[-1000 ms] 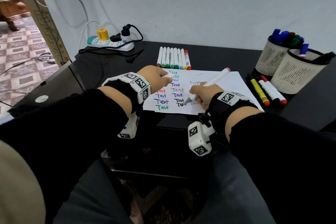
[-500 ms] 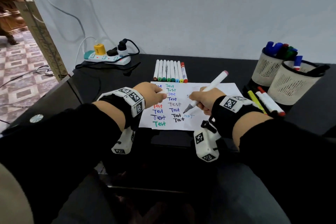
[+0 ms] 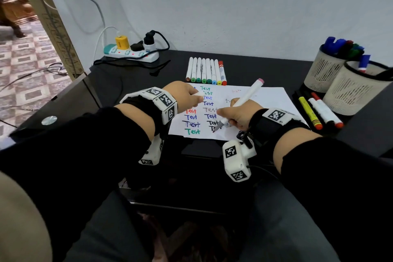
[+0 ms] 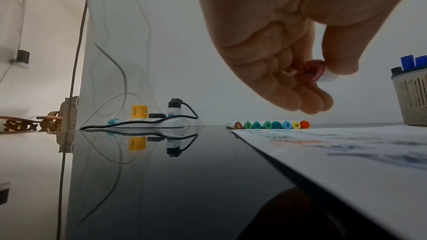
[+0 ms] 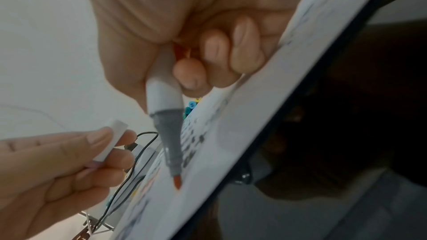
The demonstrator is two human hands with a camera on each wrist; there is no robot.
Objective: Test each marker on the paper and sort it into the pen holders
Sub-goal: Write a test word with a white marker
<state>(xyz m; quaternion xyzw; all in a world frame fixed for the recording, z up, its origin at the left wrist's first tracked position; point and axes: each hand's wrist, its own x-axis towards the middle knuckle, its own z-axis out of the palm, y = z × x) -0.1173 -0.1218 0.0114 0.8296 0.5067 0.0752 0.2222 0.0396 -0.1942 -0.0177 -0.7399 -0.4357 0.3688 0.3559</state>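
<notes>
Hiding marker (image 3: 244, 100) tip contact behind right hand (image 3: 237, 116); unclear.

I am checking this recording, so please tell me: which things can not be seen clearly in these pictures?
- Head view: left hand covers the paper's first words.
- Head view: holders hide their markers' lower parts.
- Left wrist view: cap number blurred.
- Right wrist view: whether marker tip touches paper, unclear.

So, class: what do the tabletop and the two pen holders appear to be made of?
Tabletop: glossy black, probably glass or lacquer; it mirrors the power strip sharply.
Pen holders: beige with slotted walls and dark rims, probably perforated metal or plastic; the pictures cannot settle which.
</notes>
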